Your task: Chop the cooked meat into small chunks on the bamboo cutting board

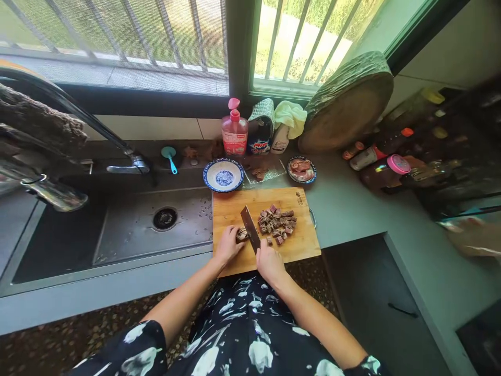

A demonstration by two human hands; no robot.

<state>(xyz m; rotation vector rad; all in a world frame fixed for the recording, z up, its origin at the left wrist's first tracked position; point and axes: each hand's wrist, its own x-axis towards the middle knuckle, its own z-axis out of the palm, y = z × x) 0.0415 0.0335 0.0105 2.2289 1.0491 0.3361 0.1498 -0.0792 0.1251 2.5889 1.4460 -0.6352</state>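
My right hand (pixel 270 262) is closed round the handle of a cleaver (pixel 251 228), whose blade stands on the wooden cutting board (pixel 230 206). Just left of the blade, my left hand (pixel 228 245) grips a piece of dark meat (pixel 241 234), its fingers curled over the near side. Right of the cleaver lies a heap of cut meat cubes (pixel 277 223), brown outside and pinkish on the cut faces. A small cube sits close to the blade beside my right hand.
Behind the board stand a blue-and-white plate (pixel 223 176), a clear tray (pixel 270 169) with meat scraps and a bowl of raw meat (pixel 301 169). At left is the sink (pixel 129 224) with its faucet (pixel 133 164). A soap bottle (pixel 235 133) and a round wooden block (pixel 348 109) line the window.
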